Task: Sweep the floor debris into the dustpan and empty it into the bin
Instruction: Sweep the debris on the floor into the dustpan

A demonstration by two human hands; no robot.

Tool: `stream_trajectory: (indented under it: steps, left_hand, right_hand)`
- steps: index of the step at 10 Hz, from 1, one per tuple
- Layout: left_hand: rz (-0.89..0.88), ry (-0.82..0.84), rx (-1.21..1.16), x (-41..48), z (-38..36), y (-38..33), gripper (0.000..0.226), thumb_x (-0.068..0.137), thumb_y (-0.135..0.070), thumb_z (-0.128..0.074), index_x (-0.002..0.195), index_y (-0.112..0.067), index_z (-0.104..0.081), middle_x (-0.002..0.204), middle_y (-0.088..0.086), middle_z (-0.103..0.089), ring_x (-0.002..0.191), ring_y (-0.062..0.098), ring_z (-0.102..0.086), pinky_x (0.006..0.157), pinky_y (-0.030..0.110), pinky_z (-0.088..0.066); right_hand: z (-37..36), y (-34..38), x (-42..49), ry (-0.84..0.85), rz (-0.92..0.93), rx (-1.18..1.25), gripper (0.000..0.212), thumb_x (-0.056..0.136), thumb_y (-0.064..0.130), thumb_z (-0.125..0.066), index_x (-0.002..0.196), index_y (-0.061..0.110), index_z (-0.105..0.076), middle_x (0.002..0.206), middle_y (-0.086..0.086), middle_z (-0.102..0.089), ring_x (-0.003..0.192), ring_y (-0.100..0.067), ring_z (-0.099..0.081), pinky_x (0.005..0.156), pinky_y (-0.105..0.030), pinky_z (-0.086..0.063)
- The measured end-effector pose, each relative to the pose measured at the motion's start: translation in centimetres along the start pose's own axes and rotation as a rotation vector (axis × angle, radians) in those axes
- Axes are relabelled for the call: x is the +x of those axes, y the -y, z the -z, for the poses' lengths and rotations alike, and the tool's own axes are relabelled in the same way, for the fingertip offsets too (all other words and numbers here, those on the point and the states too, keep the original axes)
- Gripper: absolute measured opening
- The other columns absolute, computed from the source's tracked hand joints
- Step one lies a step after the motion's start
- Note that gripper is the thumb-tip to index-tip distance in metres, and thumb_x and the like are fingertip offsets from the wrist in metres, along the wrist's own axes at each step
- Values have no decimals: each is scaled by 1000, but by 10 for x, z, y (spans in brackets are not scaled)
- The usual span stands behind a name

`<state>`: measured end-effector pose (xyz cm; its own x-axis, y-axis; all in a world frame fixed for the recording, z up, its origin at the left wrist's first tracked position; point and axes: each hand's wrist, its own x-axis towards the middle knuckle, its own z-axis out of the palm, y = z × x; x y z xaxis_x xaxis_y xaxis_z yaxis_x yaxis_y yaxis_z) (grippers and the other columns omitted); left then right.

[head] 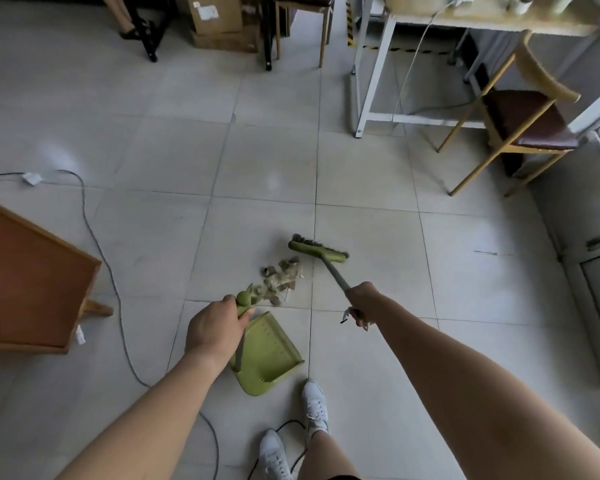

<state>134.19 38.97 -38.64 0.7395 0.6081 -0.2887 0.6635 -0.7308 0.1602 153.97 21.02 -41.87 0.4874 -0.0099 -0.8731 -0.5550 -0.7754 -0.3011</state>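
The left hand (215, 327) grips the green top of the dustpan (269, 358) handle, fingers curled round it. The pan itself sits just below and to the right of that hand, its open mouth turned toward the person's white shoes (314, 405). Whether its lip touches the floor (378, 237) cannot be told.

The right hand (362, 301) is wrapped round the grey shaft of the broom (317, 249). The green broom head lies ahead and to the left of it, bristles down on the tiles. A short dark strap hangs just below this hand.

The debris (279, 280), a loose pile of small brown and pale scraps, lies on the floor between the two hands. It is just ahead of the left hand and just short of the broom head, near the dustpan but not in it.

Well to the left of the left hand stands a slanted wooden board (32, 282), with a grey cable (94, 237) curving past it across the tiles. Far ahead and to the right of the right hand stand a wooden chair (527, 116) and a white-legged tabletop (482, 22).
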Motion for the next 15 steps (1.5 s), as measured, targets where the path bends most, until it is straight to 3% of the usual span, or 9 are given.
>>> stream_trajectory:
  steps: [2,3,4,5,6,7,8,13,15]
  left_hand:
    - [107,-4,-39,11,-2,33,41,94,-53,-44,91,-13,-55,82,6,-67,77,27,-64,59,32,-46]
    - [132,-11,-20,17,-3,44,42,94,-53,-44,90,-13,-55,81,7,-66,76,29,-64,57,32,-43]
    - [133,-18,-5,22,-7,49,43,94,-52,-45,90,-11,-55,82,9,-67,76,30,-64,56,31,-40]
    - [140,-20,-4,27,-12,53,43,94,-51,-46,91,-10,-56,83,12,-68,77,33,-65,56,31,-40]
    - [151,-23,-5,28,-16,58,42,94,-51,-46,88,-10,-56,81,12,-68,75,33,-65,55,31,-40]
    - [159,-32,-24,27,-15,65,42,94,-50,-46,88,-9,-55,81,13,-68,74,33,-64,55,31,-40]
    - [180,-41,-21,26,-11,72,43,95,-50,-46,89,-8,-54,82,14,-68,75,34,-64,55,31,-38]
    - [211,-32,-66,26,-25,82,39,99,-43,-40,95,-5,-49,85,16,-68,78,35,-66,56,33,-40]
    - [163,-37,-7,27,-30,76,38,100,-42,-38,97,-6,-50,85,13,-69,80,31,-67,56,31,-37]
  right_hand:
    - [-51,33,27,55,-63,10,20,95,3,-26,82,3,-41,61,-9,-41,45,-16,-31,35,-13,-32]
    - [-72,40,29,138,-79,153,28,98,7,-32,71,6,-39,64,-11,-46,49,-21,-41,41,-24,-38]
    - [-89,44,26,164,-52,18,32,97,7,-32,66,5,-39,52,-12,-47,37,-21,-42,40,-20,-37]
    - [-100,39,18,243,-208,-85,36,98,10,-24,67,6,-42,24,-6,-34,14,-15,-26,38,-12,-29]
    - [-106,31,8,236,-76,-85,30,98,12,-32,69,10,-38,24,-4,-43,16,-15,-40,44,-25,-40]
    - [-101,29,5,184,-92,-35,33,97,7,-25,67,4,-38,30,-11,-37,18,-20,-33,39,-20,-29]
    - [-93,40,3,85,-64,-49,26,93,1,-25,75,-1,-44,34,-8,-38,19,-13,-30,36,-11,-33]
    - [-106,78,28,88,-48,-88,24,93,3,-23,76,5,-40,60,-10,-42,32,-13,-32,37,-12,-31]
    - [-114,83,35,199,-110,-58,27,101,11,-29,78,10,-43,37,-6,-41,13,-13,-29,29,-10,-32]
